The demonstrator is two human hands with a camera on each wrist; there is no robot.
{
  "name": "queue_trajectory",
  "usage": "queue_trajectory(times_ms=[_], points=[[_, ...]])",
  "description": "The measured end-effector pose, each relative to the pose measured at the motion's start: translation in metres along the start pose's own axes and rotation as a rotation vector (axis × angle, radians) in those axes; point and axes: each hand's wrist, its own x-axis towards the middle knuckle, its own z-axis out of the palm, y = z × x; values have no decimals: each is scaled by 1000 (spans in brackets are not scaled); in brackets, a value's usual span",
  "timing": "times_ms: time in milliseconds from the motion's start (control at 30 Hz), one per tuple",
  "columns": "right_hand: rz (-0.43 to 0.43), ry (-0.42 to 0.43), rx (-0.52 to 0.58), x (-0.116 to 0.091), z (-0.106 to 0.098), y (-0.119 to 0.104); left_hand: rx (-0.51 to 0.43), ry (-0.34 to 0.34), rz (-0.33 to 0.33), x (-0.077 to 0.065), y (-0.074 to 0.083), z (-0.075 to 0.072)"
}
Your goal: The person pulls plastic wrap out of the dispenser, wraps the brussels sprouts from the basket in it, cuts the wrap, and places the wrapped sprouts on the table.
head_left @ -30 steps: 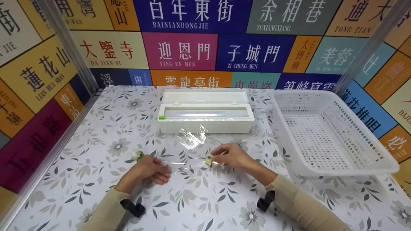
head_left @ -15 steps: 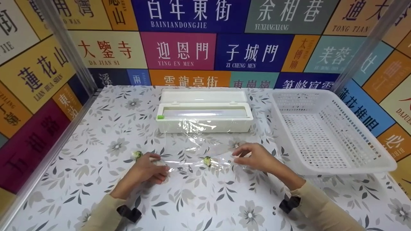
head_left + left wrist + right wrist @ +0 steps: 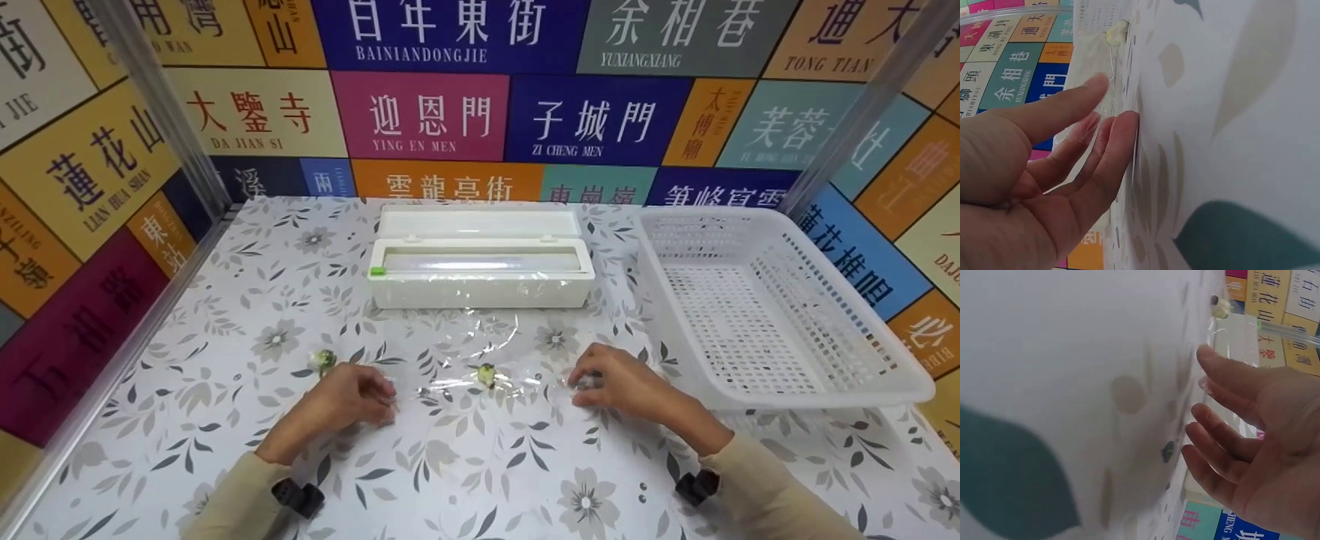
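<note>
A sheet of clear cling film (image 3: 465, 349) runs from a white film dispenser (image 3: 480, 292) forward over the table. On the film's front part sits a small green-and-white vegetable piece (image 3: 486, 374), seen also in the right wrist view as a pale lump (image 3: 1221, 308). My left hand (image 3: 352, 397) is at the film's front left, thumb apart from the fingers, fingertips low at the tablecloth. At the front right my right hand (image 3: 622, 382) has its fingers loosely bent, with thumb and index finger separated. A second vegetable piece (image 3: 324, 360) lies just behind my left hand.
The dispenser's lid (image 3: 480, 222) is raised at the back, and a green slider (image 3: 378, 271) sits at its left end. A white perforated basket (image 3: 750, 397) stands on the right. Flower-patterned cloth (image 3: 450, 480) covers the table; printed panels (image 3: 431, 116) rise behind.
My right hand has moved away from the middle vegetable piece, out to the right along the film's front edge. My left hand stays nearly in place, its fingers shifted slightly.
</note>
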Motion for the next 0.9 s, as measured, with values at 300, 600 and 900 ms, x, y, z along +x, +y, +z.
queue_trajectory(times_ms=[300,600,900], points=[[26,33,-16,3,0,2,85,63,30,4,0,1],[98,19,101,8,-4,4,-21,110,-115,14,-1,2],[179,53,89,22,1,5,-75,132,-301,23,4,2]])
